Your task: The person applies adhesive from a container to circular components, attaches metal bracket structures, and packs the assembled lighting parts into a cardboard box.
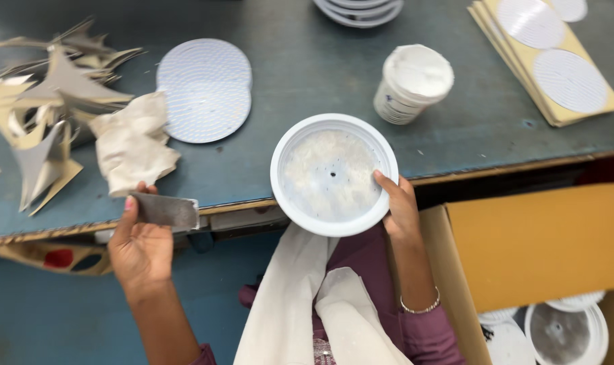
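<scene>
White round housing (333,174) sits centre frame, overhanging the table edge (455,174), right hand (400,209) gripping its rim, thumb inside. Left hand (141,240), lower left, pinches a grey scraper card (165,211) just off the edge beside a crumpled cloth (131,143). Open tabletop lies between housing and paste tub (413,82).

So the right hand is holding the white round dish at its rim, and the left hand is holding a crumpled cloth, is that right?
Not quite. The head view shows the left hand holding a flat grey scraper-like piece, not the crumpled cloth, which lies loose on the table just beyond it. The rest stands: the right hand holds the white round dish at its rim.
</scene>
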